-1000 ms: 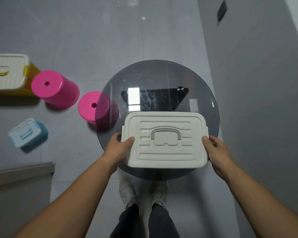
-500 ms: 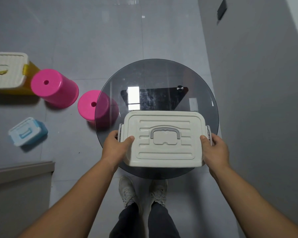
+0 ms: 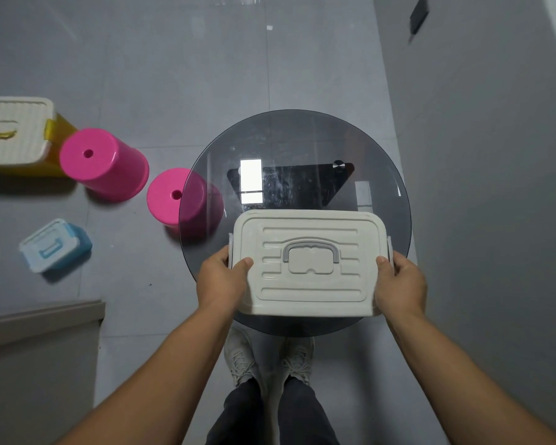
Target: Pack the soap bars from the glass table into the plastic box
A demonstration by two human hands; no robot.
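Both hands, left [image 3: 222, 281] and right [image 3: 400, 284], grip the short ends of the lidded plastic box [image 3: 308, 261] at the round glass worktop's [image 3: 302, 139] near edge; the far half lies bare.

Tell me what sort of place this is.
Probably a plain indoor room at home: grey tiled floor, a round smoked-glass table by a grey wall, pink plastic stools and lidded storage boxes nearby.
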